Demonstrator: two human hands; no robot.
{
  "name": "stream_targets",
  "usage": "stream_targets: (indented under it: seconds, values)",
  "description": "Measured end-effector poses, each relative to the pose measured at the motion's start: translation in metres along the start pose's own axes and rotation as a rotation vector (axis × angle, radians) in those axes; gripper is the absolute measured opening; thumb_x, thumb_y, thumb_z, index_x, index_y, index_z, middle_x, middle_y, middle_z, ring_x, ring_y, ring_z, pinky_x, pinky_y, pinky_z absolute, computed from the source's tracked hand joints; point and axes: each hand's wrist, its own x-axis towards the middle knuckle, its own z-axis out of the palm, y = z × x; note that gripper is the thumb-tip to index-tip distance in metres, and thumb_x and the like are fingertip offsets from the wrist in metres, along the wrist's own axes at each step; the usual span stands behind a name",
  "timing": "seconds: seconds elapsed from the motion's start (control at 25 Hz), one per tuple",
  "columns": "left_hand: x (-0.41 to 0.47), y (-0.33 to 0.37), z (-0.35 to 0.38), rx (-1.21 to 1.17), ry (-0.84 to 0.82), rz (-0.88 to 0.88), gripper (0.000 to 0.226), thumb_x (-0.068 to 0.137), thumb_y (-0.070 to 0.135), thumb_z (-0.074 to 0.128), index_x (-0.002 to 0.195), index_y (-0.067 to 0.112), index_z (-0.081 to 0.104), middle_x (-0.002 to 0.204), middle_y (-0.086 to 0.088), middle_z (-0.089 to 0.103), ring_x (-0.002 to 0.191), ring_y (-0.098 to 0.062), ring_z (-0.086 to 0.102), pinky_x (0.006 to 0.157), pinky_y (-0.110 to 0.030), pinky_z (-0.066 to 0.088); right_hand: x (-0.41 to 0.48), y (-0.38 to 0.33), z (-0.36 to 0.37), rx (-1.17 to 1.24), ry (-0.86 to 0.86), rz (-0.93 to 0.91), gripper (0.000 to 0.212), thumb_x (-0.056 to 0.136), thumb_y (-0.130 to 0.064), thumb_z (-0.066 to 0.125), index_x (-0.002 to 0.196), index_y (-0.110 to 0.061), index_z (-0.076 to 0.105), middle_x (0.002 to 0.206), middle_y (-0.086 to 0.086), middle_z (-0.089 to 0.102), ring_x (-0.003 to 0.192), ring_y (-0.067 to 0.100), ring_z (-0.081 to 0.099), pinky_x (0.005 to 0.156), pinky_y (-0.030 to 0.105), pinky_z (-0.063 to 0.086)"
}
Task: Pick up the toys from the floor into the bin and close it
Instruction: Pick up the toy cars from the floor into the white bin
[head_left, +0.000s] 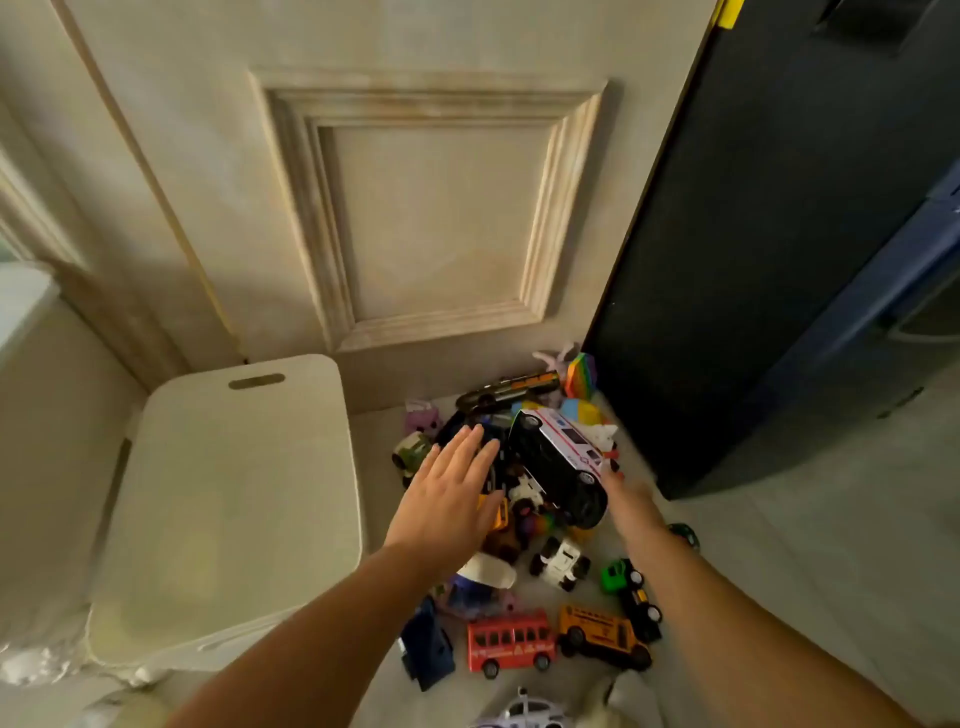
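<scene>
**On the floor by the door: toys in a heap, bin lid down**

At the foot of the panelled door (441, 208), the pile of toys (522, 491) lies on the pale floor, with more toys scattered towards the camera. The white ambulance (561, 457) sits tilted on top of the heap, its dark underside and wheels turned to the left. The right hand (631, 501) grips it at its near end. Fingertips show over the edge, but most of the fingers are hidden behind the van. The left hand (452, 499) is spread flat over the left side of the pile, fingers straight and slightly apart, holding nothing. Whether it touches the toys beneath cannot be told.

Nearer the camera, apart from the heap, stand a white monster truck (561, 561), a green car (618, 574), a red bus (509, 642) and, just beside it, a yellow school bus (602, 631). A dark blue toy (426, 644) lies left of the red bus. At the far edge of the pile lie a dark toy train (511, 391) and a rainbow-striped toy (582, 371).

The bin (234, 509) stands left of the toys, cream-coloured, its lid on, with a slot handle (256, 381) at the far end. A dark panel (779, 260) rises on the right.
</scene>
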Motion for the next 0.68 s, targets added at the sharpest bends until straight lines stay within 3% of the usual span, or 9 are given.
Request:
stream_targets:
  seconds: [0.08, 0.2, 0.4, 0.52, 0.68]
  values:
    - [0.007, -0.006, 0.009, -0.012, -0.018, 0.007, 0.064, 0.096, 0.053, 0.017, 0.154, 0.027, 0.004, 0.163, 0.005, -0.001, 0.148, -0.009, -0.008, 0.118, -0.03, -0.007, 0.018, 0.004, 0.006, 0.118, -0.107, 0.147, 0.066, 0.094, -0.057, 0.043, 0.143, -0.014, 0.037, 0.141, 0.014, 0.046, 0.116, 0.034, 0.053, 0.099, 0.045, 0.044]
    - [0.01, -0.016, 0.018, -0.03, -0.014, -0.02, 0.065, 0.095, 0.055, 0.016, 0.154, 0.029, 0.003, 0.163, 0.008, -0.002, 0.147, -0.006, -0.009, 0.118, -0.028, -0.007, 0.038, 0.014, 0.009, 0.328, -0.271, 0.288, 0.078, 0.08, -0.069, 0.055, 0.14, -0.021, 0.042, 0.141, 0.013, 0.049, 0.112, 0.038, 0.058, 0.089, 0.048, 0.051]
    - [0.007, -0.026, 0.022, -0.185, -0.006, -0.126, 0.06, 0.1, 0.051, 0.027, 0.154, 0.032, 0.007, 0.163, 0.01, 0.003, 0.149, -0.008, 0.001, 0.116, -0.025, 0.001, 0.035, 0.02, 0.011, 0.529, -0.252, 0.22, 0.055, 0.08, -0.042, 0.072, 0.122, -0.011, 0.057, 0.117, 0.017, 0.063, 0.108, 0.033, 0.061, 0.085, 0.047, 0.055]
    - [0.009, -0.025, 0.012, -0.462, 0.097, -0.251, 0.059, 0.099, 0.049, 0.035, 0.152, 0.032, 0.017, 0.16, 0.01, 0.017, 0.147, -0.009, 0.016, 0.119, -0.031, 0.021, 0.014, 0.016, 0.006, 0.545, -0.231, 0.142, 0.046, 0.078, -0.036, 0.074, 0.114, -0.01, 0.062, 0.108, 0.015, 0.068, 0.102, 0.031, 0.065, 0.08, 0.045, 0.056]
    - [0.005, -0.033, -0.018, -1.027, 0.126, -0.411, 0.061, 0.091, 0.053, 0.052, 0.146, 0.034, 0.033, 0.15, 0.004, 0.04, 0.13, -0.012, 0.047, 0.107, -0.035, 0.042, -0.036, -0.019, 0.012, 0.656, -0.424, -0.026, 0.045, 0.075, -0.03, 0.073, 0.116, -0.015, 0.064, 0.11, 0.012, 0.072, 0.105, 0.029, 0.067, 0.09, 0.045, 0.054]
